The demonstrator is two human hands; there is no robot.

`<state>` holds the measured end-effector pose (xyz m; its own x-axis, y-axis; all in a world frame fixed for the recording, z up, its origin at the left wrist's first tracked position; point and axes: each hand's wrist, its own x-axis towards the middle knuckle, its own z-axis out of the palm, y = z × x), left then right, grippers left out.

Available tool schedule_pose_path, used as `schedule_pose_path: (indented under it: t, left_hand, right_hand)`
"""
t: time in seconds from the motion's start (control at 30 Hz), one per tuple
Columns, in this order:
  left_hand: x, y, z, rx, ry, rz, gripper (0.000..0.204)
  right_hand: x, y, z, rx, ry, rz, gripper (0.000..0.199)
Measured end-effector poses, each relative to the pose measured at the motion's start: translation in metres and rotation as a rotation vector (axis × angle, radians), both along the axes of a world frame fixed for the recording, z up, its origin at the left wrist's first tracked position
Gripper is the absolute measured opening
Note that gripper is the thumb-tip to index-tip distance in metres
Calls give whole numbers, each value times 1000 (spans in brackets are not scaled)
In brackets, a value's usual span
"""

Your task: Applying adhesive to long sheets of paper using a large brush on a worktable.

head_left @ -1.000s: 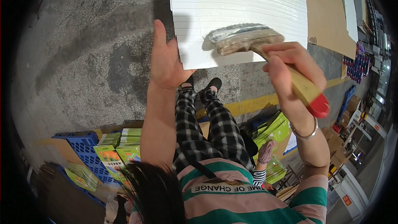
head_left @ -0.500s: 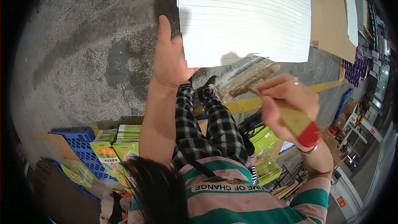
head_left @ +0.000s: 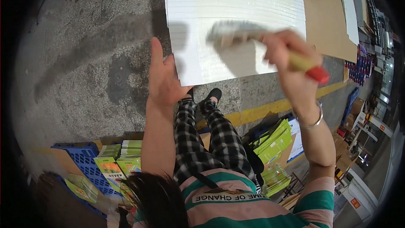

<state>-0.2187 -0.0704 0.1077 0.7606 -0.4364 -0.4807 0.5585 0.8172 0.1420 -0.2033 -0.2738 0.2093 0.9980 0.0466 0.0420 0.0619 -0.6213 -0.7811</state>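
A large white sheet with fine ridges (head_left: 253, 4) lies in front of me. Most of its face is glossy and looks wet, while a strip along its left side is duller. My right hand (head_left: 291, 52) is closed around a wide flat brush (head_left: 303, 61) with a yellowish, red-tipped handle. Blurred by motion, the bristles are over the lower part of the sheet. Beside the sheet's near left corner is my left hand (head_left: 162, 80), thumb stretched out and palm along the edge. Its other fingers pass partly under the corner, where they are hidden.
Brown board (head_left: 327, 17) extends to the right of the sheet. Blue plastic pallets (head_left: 80, 154) carry stacks of green printed packaging (head_left: 112, 164) at lower left. More green packaging (head_left: 272, 147) lies at lower right. A yellow line (head_left: 261, 112) crosses the concrete floor.
My right hand has carried the brush up and left, from the sheet's near edge onto its face. In view, the sheet and my left hand sit lower and farther left.
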Motion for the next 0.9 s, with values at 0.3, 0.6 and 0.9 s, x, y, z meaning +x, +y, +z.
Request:
schedule_pose_path:
  t: [0.3, 0.6, 0.9]
  left_hand:
    - [2, 0, 4, -8, 95, -7, 88]
    - [-3, 2, -7, -82, 6, -4, 88]
    - [-3, 5, -8, -59, 17, -50, 85]
  right_hand:
    - [17, 21, 13, 128, -155, 10, 23]
    - [11, 25, 25, 0, -92, 100, 17]
    - [15, 25, 30, -103, -162, 175, 19]
